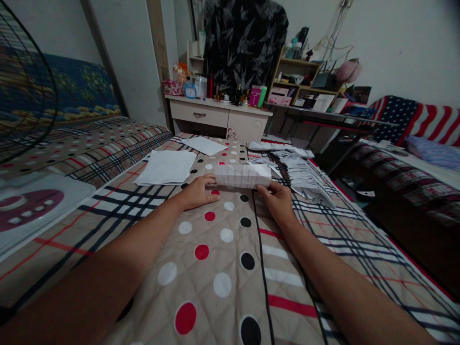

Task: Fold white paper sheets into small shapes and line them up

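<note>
A whitish sheet of paper (242, 176), folded or curled into a long narrow strip, is held just over the bedspread between my hands. Faint marks show through it. My left hand (197, 192) is at its left end, fingers bent at the paper's edge and thumb lower down. At the lower right corner, my right hand (279, 200) pinches the paper between thumb and fingers. Left of the strip lies a stack of white paper (167, 167), with another white sheet (204, 145) behind it. To the right, many folded paper strips (305, 175) lie in an overlapping row.
A quilted bedspread (201, 278) with dots and plaid lies under everything. A fan guard (53, 86) stands at the left, near a white plastic item (79, 187) with a purple print. Beyond the bed are a white dresser (201, 114) and a cluttered desk shelf (305, 88).
</note>
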`<act>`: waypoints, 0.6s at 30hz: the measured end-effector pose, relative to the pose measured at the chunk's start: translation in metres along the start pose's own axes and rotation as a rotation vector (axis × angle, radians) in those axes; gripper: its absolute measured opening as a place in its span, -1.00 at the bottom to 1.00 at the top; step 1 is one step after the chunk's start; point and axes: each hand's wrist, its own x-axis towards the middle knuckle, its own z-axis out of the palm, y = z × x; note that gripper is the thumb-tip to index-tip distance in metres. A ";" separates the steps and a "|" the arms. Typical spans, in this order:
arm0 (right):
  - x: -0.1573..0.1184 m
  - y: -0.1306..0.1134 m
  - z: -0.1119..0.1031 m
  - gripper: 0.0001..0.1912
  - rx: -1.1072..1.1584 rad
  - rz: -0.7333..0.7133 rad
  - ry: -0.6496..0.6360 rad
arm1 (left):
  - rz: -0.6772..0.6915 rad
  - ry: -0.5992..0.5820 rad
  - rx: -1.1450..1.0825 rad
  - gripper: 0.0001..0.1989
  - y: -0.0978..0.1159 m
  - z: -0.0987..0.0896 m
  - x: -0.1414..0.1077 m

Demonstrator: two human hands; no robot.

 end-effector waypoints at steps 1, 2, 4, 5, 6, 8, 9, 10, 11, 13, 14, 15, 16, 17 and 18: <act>-0.001 -0.004 0.000 -0.79 0.013 0.009 -0.008 | -0.042 0.015 -0.068 -0.70 0.001 0.002 0.001; -0.002 -0.007 0.000 -0.76 0.035 0.021 -0.028 | -0.092 0.037 -0.144 -0.68 0.002 0.003 0.002; -0.004 -0.013 0.000 -0.72 0.081 0.053 -0.070 | -0.201 0.105 -0.288 -0.60 0.004 0.008 0.004; -0.004 -0.015 0.000 -0.71 0.100 0.072 -0.090 | -0.251 0.137 -0.347 -0.55 0.005 0.010 0.005; -0.005 -0.016 0.001 -0.71 0.118 0.092 -0.106 | -0.289 0.161 -0.397 -0.50 0.005 0.012 0.006; -0.005 -0.016 0.002 -0.71 0.152 0.124 -0.127 | -0.335 0.175 -0.472 -0.46 0.007 0.015 0.007; -0.005 -0.016 0.002 -0.69 0.154 0.139 -0.134 | -0.349 0.176 -0.494 -0.46 0.007 0.016 0.007; -0.004 -0.015 0.003 -0.66 0.140 0.153 -0.141 | -0.363 0.181 -0.496 -0.48 0.007 0.017 0.007; -0.004 -0.013 0.003 -0.60 0.105 0.168 -0.144 | -0.375 0.190 -0.468 -0.51 0.008 0.018 0.007; -0.003 -0.010 0.003 -0.51 -0.032 0.189 -0.124 | -0.395 0.221 -0.326 -0.51 0.007 0.020 0.006; -0.002 -0.009 0.002 -0.47 -0.125 0.185 -0.097 | -0.395 0.239 -0.225 -0.45 0.007 0.020 0.006; -0.002 -0.007 0.002 -0.44 -0.226 0.170 -0.064 | -0.384 0.255 -0.118 -0.37 0.007 0.021 0.006; -0.001 -0.006 0.001 -0.41 -0.331 0.145 -0.033 | -0.357 0.269 -0.010 -0.27 0.007 0.021 0.005; -0.001 -0.005 0.001 -0.41 -0.432 0.109 -0.007 | -0.316 0.282 0.092 -0.19 0.007 0.022 0.005; -0.001 -0.004 0.000 -0.43 -0.517 0.058 0.009 | -0.261 0.290 0.188 -0.14 0.008 0.022 0.004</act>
